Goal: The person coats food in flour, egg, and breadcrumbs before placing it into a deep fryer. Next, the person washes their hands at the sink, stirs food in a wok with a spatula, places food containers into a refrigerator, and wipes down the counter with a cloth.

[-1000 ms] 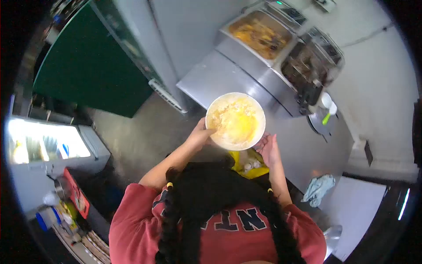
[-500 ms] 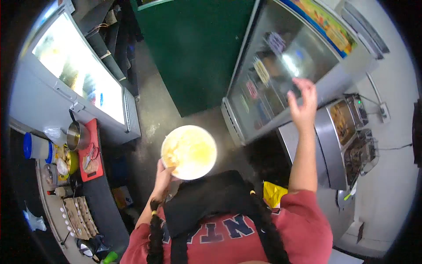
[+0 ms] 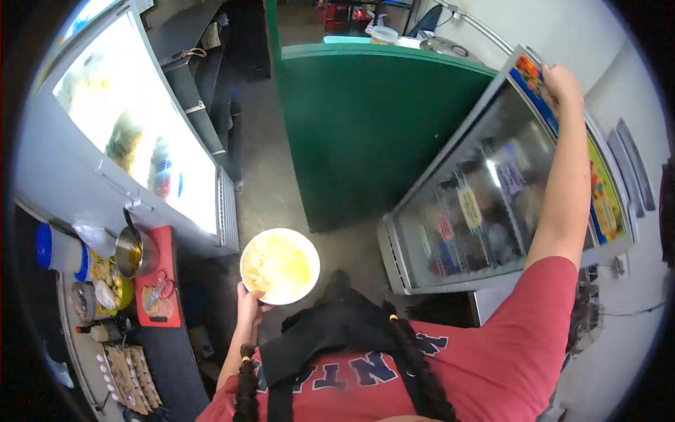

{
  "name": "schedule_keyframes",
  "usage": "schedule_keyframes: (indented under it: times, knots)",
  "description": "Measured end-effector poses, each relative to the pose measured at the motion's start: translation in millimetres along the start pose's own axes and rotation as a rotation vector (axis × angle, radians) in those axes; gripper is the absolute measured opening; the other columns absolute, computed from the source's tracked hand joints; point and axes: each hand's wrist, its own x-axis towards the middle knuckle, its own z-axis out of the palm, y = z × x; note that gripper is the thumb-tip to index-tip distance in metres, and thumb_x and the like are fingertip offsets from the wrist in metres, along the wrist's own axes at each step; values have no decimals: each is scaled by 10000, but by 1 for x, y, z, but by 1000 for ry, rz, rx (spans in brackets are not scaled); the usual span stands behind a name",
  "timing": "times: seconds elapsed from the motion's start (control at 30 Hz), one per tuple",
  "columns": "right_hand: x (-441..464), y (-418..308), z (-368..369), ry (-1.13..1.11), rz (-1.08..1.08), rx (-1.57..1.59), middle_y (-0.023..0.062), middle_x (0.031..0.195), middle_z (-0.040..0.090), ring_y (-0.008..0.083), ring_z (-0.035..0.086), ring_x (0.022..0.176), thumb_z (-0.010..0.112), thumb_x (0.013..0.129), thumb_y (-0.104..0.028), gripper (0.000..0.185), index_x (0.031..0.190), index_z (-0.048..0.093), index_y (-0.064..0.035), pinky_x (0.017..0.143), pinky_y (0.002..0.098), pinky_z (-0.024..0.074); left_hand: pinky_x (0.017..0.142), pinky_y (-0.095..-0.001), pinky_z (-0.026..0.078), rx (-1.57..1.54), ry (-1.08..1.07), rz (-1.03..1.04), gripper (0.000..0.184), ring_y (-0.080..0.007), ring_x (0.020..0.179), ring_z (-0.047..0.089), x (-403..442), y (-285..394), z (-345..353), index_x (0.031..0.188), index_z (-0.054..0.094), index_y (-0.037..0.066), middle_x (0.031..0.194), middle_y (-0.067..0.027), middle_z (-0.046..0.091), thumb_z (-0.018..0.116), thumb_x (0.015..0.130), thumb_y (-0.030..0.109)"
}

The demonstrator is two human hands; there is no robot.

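Note:
My left hand (image 3: 251, 305) grips the rim of a white round bowl (image 3: 280, 266) from its lower left side, thumb over the edge. Inside lies a pale yellow mixture with lumpier bits toward the left. My right arm is stretched up and out to the glass-fronted fridge (image 3: 471, 204) on the right. There my right hand (image 3: 562, 86) is closed on the upper edge of the fridge front, beside the colourful printed strip (image 3: 538, 81). Its fingertips are partly hidden. Packets with labels show behind the glass.
A green half-height partition (image 3: 380, 133) stands ahead. On the left is a lit display fridge (image 3: 116, 126). Below it a dark counter (image 3: 163, 352) holds a red cutting board (image 3: 165, 246), scissors (image 3: 163, 285), a pot (image 3: 133, 252) and egg trays (image 3: 130, 376).
My right hand has moved up and outward from mid-air to the top of the right fridge. The view has shifted; my left hand still holds the bowl, now lower and further left.

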Motion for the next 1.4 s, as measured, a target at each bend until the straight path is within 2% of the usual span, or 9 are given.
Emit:
schedule_keyframes:
  times: [0.3,0.37,0.6,0.67,0.77,0.97,1.07,1.33,1.4]
  knots:
    - [23,-82,1,15,368,-12,175,1165,645,338,551,1183,357,902,-489,559,1132,672,-89,1032,567,299,545,-419,609,-7,-189,-81,483,-344,848,678,95,74,41,1205,320,64,1148,-232,546,450,765,-85]
    - [25,-80,-3,-127,397,37,158,1146,658,322,540,1195,348,893,-468,552,1129,669,-86,1018,594,279,546,-394,614,50,-216,-94,462,-338,820,682,110,88,47,1187,326,64,1126,-227,555,455,768,-82]
    - [3,-125,-19,-66,428,-32,161,1128,661,337,571,1136,310,869,-451,565,1128,664,-95,1001,550,313,489,-401,594,255,-345,-124,524,-340,799,678,203,120,54,1216,327,80,1090,-216,559,489,748,-91]
    - [-18,-143,-34,113,302,-27,181,1065,665,375,588,1067,320,866,-425,543,1100,658,-70,956,523,366,489,-401,591,339,-400,-110,546,-338,792,672,234,126,54,1229,323,84,1081,-204,557,514,744,-80]
    - [-94,-158,-80,280,123,54,200,1049,652,414,578,1015,349,858,-382,499,1037,633,-13,903,477,412,485,-409,583,512,-448,-153,548,-324,802,669,252,148,57,1224,324,90,1067,-199,562,522,742,-79]
    - [-282,-156,-171,232,-118,642,81,885,474,192,457,843,429,756,-299,347,876,506,17,762,266,353,483,-412,581,664,-692,-300,521,-297,768,667,281,157,67,1218,318,92,1023,-194,579,524,755,-29]
    - [-373,-151,-220,157,-118,659,110,841,444,210,424,820,462,706,-353,373,811,488,4,792,314,333,509,-430,597,670,-914,-342,538,-309,727,668,295,155,75,1236,284,66,1038,-216,570,518,762,-31]
    - [-487,-52,-258,328,-186,915,28,741,466,187,399,781,516,696,-340,202,706,535,-139,738,315,289,604,-456,629,540,-1283,-331,643,-379,952,647,191,197,279,1351,179,41,1213,-273,509,508,800,-5]
    - [-500,-19,-265,250,-357,978,-23,715,501,149,417,748,510,706,-326,143,682,570,-199,727,297,275,660,-482,620,545,-1341,-255,676,-401,1002,616,151,200,352,1384,144,35,1247,-277,465,508,815,17]
